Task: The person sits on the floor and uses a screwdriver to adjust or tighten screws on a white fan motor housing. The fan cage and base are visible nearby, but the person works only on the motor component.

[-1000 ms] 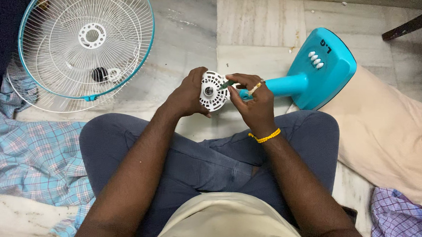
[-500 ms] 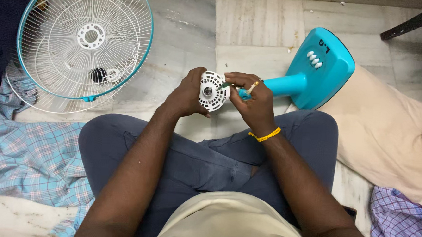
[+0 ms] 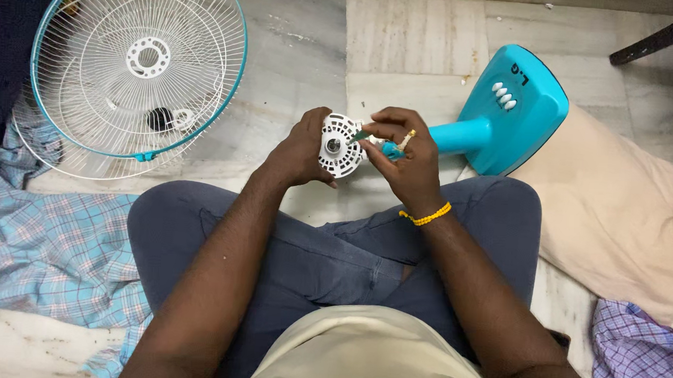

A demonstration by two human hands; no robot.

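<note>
Above my crossed legs on the marble floor (image 3: 296, 72), I am cradling a white round vented plastic motor cover (image 3: 337, 144) in my left hand (image 3: 302, 150), fingers wrapped on its rim, while my right hand (image 3: 411, 162) is pinching a small green-handled screwdriver (image 3: 370, 139) at its centre. It looks light, rigid and somewhat brittle, best held by the rim.

Pale marble floor (image 3: 298, 49); on it: fan grille (image 3: 139, 67), blue fan base (image 3: 513, 110), checked cloths (image 3: 49, 247), beige cloth (image 3: 619, 219).

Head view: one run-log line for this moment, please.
left hand: grips white motor housing | right hand: holds screwdriver, tip at housing | fan grille: on floor
</note>
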